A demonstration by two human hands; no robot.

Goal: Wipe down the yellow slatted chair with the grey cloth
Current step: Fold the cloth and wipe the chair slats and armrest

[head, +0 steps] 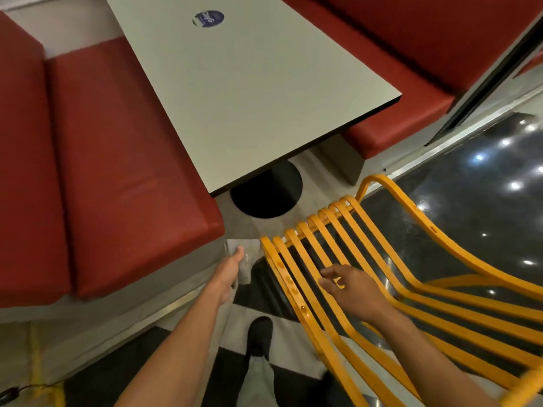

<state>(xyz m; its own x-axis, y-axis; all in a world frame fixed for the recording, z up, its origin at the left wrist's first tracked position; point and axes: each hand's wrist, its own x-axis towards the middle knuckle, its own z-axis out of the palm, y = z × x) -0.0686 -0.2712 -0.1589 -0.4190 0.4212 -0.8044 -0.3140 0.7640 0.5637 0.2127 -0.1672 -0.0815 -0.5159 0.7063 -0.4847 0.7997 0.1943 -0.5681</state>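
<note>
The yellow slatted chair (390,277) fills the lower right of the head view, its long curved slats running from centre to bottom right. My left hand (227,274) is just left of the chair's outer slat and grips the grey cloth (245,257), which hangs over the floor without touching the chair. My right hand (349,286) rests on the middle slats with its fingers curled around one slat.
A grey table (249,83) on a black round base (267,192) stands ahead. Red padded benches (117,160) flank it on both sides. My black shoe (260,336) stands on the black-and-white floor beside the chair. Glossy dark floor lies at right.
</note>
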